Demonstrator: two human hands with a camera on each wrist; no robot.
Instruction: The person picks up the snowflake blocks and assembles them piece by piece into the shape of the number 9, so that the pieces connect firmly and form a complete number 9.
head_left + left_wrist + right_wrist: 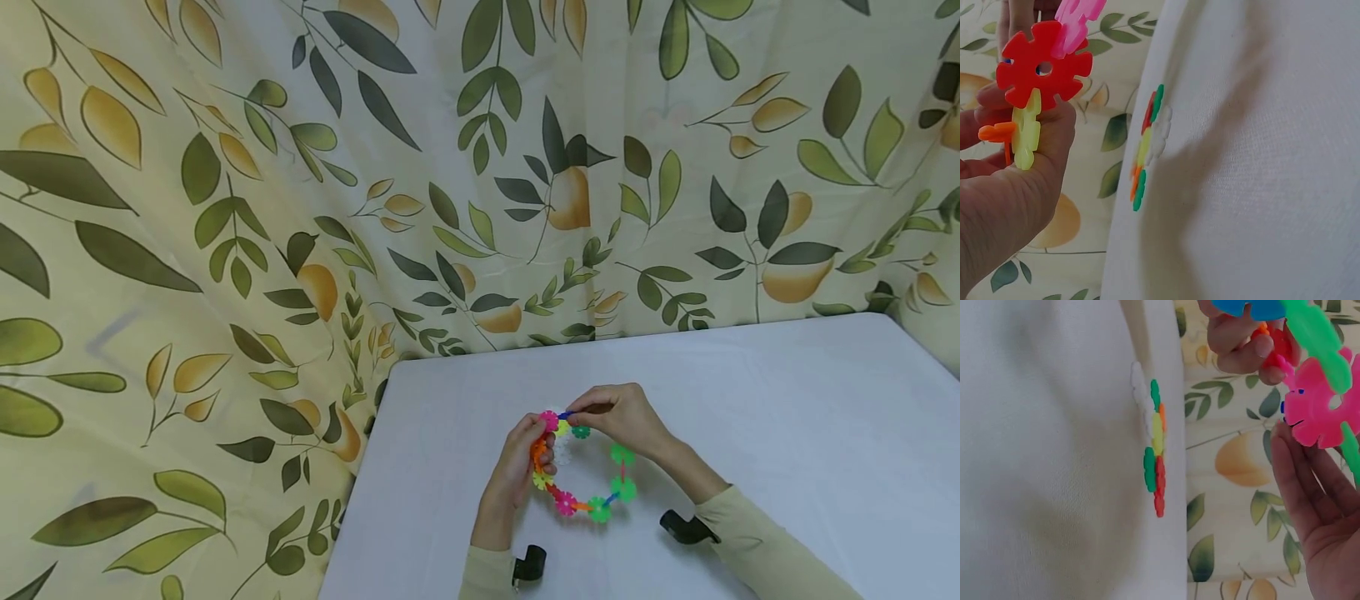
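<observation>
Fingers [598, 397] hold the chain [600, 509] well inside the tabletop's [720, 400] side edges.

Chain [566, 502]: multicoloured, discs hot pink, orange, yellow, red, bright green, blue. Blue disc [564, 415]: deep shade, beside hot pink. Loose discs [1157, 434]: white, dark green, yellow, red, orange. Table [750, 400]: plain white. Curtain [420, 167]: cream, printed with dark and light green leaves, golden leaves, orange fruit. Sleeves [772, 546]: pale beige. Wrist mounts [532, 563]: black.
</observation>
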